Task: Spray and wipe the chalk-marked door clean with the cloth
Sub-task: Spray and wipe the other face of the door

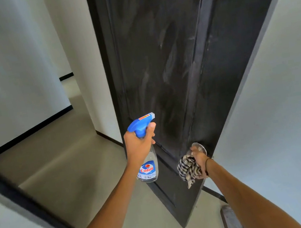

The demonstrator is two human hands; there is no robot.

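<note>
A dark panelled door [164, 56], smeared with pale chalk streaks, stands ajar between white walls [9, 63], with a grey-beige floor [73, 177] running to a far corridor at left. The left hand [140, 144] is wrapped around the neck of a clear spray bottle [145, 154] with a blue trigger head, its nozzle turned toward the door's near panel. To the right, the right hand [199, 160] clutches a bunched checked cloth [189, 169] while resting on the round metal knob [200, 148] at the door's edge.
</note>
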